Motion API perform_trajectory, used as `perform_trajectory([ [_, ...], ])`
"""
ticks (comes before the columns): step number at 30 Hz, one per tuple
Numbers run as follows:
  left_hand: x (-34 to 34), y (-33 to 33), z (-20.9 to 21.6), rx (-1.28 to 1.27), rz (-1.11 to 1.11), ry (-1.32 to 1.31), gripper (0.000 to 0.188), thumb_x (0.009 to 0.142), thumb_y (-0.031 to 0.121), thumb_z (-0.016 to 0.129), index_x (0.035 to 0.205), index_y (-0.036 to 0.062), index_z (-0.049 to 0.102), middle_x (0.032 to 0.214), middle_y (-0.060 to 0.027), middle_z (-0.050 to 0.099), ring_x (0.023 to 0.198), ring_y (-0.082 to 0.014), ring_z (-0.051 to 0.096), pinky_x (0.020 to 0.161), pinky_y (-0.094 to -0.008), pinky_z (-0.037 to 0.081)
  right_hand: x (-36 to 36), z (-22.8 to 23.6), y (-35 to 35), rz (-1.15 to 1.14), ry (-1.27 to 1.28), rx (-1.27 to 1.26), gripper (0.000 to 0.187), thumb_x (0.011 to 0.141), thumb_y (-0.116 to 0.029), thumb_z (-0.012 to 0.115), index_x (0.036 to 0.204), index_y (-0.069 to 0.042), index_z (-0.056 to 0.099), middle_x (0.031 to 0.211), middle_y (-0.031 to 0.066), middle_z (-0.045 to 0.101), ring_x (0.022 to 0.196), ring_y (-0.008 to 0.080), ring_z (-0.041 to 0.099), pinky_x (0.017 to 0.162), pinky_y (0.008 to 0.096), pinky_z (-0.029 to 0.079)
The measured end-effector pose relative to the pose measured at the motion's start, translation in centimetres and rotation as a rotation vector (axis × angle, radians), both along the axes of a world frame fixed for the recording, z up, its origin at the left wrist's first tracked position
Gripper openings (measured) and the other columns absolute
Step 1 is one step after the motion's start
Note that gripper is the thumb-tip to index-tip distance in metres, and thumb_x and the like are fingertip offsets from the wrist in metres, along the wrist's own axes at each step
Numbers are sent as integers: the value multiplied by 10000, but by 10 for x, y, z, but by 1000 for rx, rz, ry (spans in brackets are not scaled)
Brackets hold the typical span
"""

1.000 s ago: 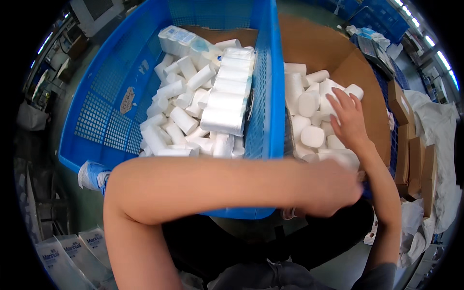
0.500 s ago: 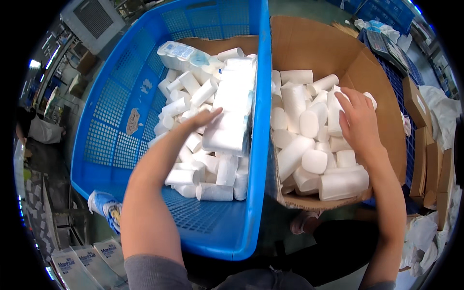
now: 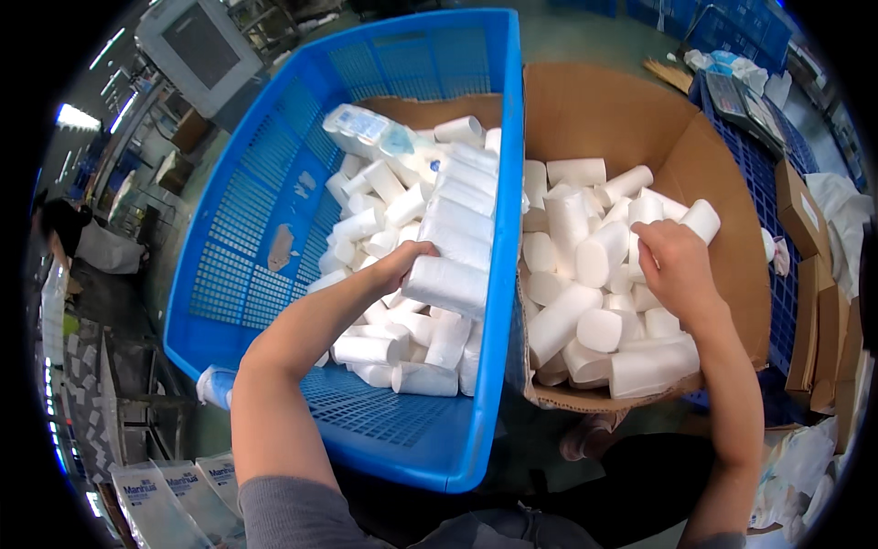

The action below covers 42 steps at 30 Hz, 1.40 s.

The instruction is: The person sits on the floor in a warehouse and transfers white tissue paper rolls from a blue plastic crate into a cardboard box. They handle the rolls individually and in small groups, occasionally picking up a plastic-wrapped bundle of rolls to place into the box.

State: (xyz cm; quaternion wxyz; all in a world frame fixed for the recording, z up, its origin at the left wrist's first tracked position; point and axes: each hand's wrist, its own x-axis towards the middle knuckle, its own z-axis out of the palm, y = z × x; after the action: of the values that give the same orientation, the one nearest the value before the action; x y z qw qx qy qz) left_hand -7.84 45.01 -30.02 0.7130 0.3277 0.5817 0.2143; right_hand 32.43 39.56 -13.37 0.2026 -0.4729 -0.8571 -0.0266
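- Blue crate (image 3: 491,384), near edge closest: rigid plastic, slotted mesh walls; loose white rolls (image 3: 425,379) inside, matte, soft-looking.
- L hand (image 3: 401,265), inside crate's R side, clamped on L edge of film-wrapped pack (image 3: 457,233); thumb on top, other fingers hidden. Pack = ridged row of rolls, glossy thin film. Prob. best: broad, light grip, so film doesn't tear & rolls don't dent.
- R hand (image 3: 681,265), over brown carton (image 3: 599,105) R of crate, fingers curled at a single roll (image 3: 646,210); can't tell if gripped. Prob. best: fingertips round sides, min. squeeze.
- Crate's far end: 2nd pack (image 3: 361,128), printed film, tilted on rolls.
- Beyond crate, far L: boxy grey unit (image 3: 197,50), dark panel.
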Motion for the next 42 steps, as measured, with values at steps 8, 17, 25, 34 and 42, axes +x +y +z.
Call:
perform_trajectory([
  [8,8,-64,184,97,179,29,361,702,214,559,975,-18,599,887,-168,643,748,-274,646,726,-384,534,20,5,-48,-130,180,-108,152,795,-63,557,891,-26,669,779,156,659,726,325,630,670,408,498],
  [17,-67,-233,277,499,338,-169,568,679,204,509,1174,-74,499,1021,-223,627,854,-303,658,758,-377,555,-48,60,-203,37,1031,-499,178,884,-59,526,996,24,637,784,78,656,737,121,624,685,247,498],
  [25,-30,-349,296,807,448,-478,647,651,191,530,1241,-68,469,1142,-214,591,968,-329,627,878,-377,511,-141,74,-266,404,1285,-1033,741,895,-382,581,1439,-31,222,1313,167,459,1183,239,482,982,380,409],
  [34,64,-389,199,768,-378,-644,1209,651,302,780,1463,23,-72,1519,-149,110,1402,-272,154,1122,-383,149,-77,103,-308,245,1400,-899,990,695,-303,722,1462,-41,153,1404,154,333,1281,231,341,1075,367,262],
  [42,162,-350,118,327,62,-818,777,701,272,715,1334,-24,375,1237,-185,514,1136,-302,503,977,-392,395,-32,23,-363,-168,870,-599,969,744,-278,751,1459,-24,148,1396,176,327,1307,261,314,1068,347,264],
])
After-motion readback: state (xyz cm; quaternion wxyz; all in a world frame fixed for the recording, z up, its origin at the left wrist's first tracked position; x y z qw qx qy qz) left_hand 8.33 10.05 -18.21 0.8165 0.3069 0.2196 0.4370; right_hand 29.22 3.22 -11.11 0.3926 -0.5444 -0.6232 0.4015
